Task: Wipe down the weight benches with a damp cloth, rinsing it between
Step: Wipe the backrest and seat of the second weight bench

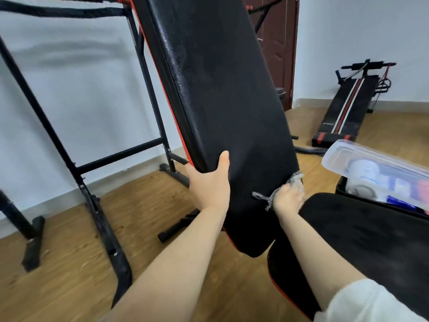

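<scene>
Wiping step: black padded backrest (pixel 232 101) gripped by left hand (pixel 210 182); grey cloth (pixel 295 177) clutched against it by right hand (pixel 287 198). Upward strokes judged next.

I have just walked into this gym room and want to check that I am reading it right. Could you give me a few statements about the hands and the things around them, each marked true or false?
1. The left hand grips the edge of the tilted black backrest. True.
2. The right hand holds nothing. False: it holds a grey cloth against the backrest's other edge.
3. The floor is white tile. False: it is brown wood.
4. A second bench lies low on the floor near the far wall. True.
5. The clear plastic box on the right is empty. False: white and blue things show inside.
</scene>
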